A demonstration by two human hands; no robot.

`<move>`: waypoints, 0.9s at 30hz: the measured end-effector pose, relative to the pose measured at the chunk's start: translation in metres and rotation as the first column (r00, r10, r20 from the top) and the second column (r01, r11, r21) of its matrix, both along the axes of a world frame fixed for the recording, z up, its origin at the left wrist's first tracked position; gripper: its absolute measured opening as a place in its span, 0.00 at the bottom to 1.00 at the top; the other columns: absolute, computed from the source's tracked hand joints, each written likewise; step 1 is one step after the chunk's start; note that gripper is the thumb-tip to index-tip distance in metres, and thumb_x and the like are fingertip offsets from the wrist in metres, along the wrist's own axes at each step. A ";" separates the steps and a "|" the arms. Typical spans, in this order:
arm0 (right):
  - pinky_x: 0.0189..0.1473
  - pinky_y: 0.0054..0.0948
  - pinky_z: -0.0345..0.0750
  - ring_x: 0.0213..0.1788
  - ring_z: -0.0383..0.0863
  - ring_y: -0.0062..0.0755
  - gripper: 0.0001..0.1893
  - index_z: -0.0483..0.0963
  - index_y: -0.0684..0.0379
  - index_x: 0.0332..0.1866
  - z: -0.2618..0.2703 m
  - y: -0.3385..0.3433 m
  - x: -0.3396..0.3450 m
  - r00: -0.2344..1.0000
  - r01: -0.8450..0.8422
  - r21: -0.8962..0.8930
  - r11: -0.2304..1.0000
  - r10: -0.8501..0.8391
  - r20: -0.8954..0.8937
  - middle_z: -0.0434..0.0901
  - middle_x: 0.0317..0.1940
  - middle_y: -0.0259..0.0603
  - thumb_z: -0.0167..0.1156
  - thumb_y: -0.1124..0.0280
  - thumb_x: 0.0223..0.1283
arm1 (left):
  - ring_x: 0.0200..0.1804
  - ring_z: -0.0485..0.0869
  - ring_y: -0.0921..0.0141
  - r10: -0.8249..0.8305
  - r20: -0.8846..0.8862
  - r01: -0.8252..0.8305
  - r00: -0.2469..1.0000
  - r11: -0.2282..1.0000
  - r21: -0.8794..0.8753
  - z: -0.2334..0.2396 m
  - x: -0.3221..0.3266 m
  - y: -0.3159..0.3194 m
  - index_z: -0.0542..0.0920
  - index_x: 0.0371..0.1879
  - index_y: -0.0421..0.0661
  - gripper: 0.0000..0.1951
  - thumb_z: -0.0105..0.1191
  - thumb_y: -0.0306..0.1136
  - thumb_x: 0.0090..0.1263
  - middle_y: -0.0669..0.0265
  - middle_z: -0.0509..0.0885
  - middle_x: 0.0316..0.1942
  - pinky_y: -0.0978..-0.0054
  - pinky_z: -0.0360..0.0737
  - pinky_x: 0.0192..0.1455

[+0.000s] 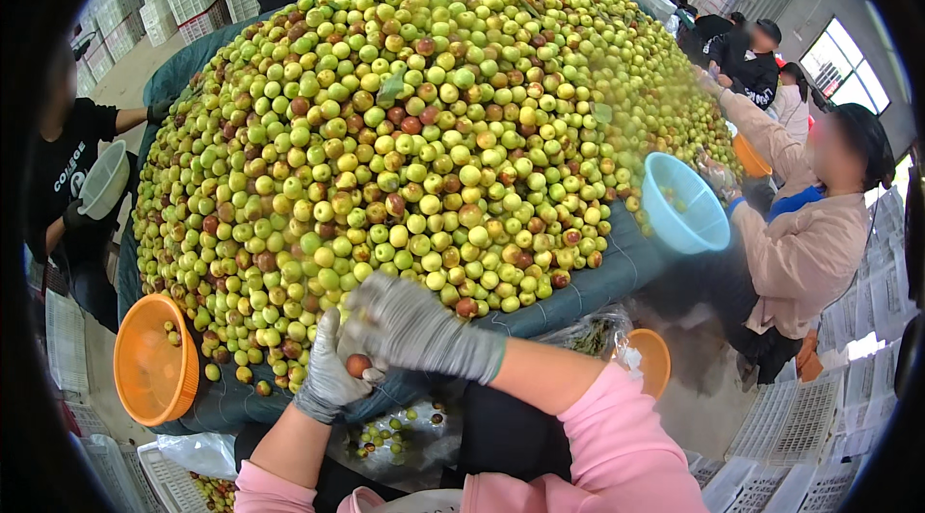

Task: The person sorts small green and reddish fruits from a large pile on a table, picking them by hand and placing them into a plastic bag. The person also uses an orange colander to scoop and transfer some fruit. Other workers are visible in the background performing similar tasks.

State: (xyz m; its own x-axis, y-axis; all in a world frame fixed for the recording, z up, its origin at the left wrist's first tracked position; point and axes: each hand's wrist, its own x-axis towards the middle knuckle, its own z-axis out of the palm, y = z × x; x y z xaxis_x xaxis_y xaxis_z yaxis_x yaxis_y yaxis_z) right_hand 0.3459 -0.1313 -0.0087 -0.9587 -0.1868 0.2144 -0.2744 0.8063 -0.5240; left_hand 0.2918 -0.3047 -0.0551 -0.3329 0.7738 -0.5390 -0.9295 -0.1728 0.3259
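Observation:
Both of my hands wear grey knit gloves and meet at the near edge of a large heap of green, yellow and brown jujube-like fruit (426, 144). In the palm and fingers of my left hand (329, 372) rests a red-brown fruit (358, 365). My right hand (419, 329) is just above and to the right of it, blurred, its fingers curled over the heap's edge and partly over my left hand. Whether it holds anything is hidden. Below, more fruit (390, 436) lies on clear plastic near my legs.
An orange basket (155, 415) with a few fruits stands at left, and another orange basket (654, 361) is low at right. A co-worker (802, 253) sits right beside a blue basket (694, 202); another person (79, 152) at left holds a pale basket (105, 180). Dark green sheeting (592, 289) edges the heap.

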 end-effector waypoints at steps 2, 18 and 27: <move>0.59 0.43 0.75 0.58 0.75 0.46 0.23 0.75 0.59 0.53 -0.009 -0.022 -0.001 0.997 -0.004 -0.017 1.000 0.003 -0.071 0.75 0.54 0.47 0.62 0.52 0.60 | 0.45 0.85 0.67 0.059 -0.040 -0.058 0.997 0.998 0.021 0.000 0.002 0.005 0.76 0.61 0.57 0.29 0.49 0.64 0.70 0.66 0.83 0.55 0.78 0.79 0.25; 0.73 0.41 0.67 0.69 0.71 0.51 0.37 0.60 0.51 0.76 0.029 0.349 -0.006 -0.059 0.998 0.034 -0.062 -0.994 -0.091 0.64 0.72 0.49 0.66 0.61 0.63 | 0.49 0.83 0.62 -0.037 -0.409 0.061 0.912 0.997 0.046 -0.014 -0.028 -0.019 0.73 0.22 0.42 0.20 0.54 0.45 0.72 0.54 0.82 0.51 0.75 0.80 0.37; 0.47 0.25 0.82 0.40 0.85 0.25 0.11 0.83 0.53 0.50 0.032 0.295 -0.003 0.353 0.845 -0.424 0.326 -0.935 -0.014 0.87 0.45 0.38 0.61 0.62 0.70 | 0.45 0.86 0.65 0.048 -0.337 -0.052 0.940 0.999 -0.003 -0.007 -0.025 -0.015 0.78 0.50 0.45 0.12 0.59 0.35 0.72 0.58 0.85 0.47 0.78 0.80 0.31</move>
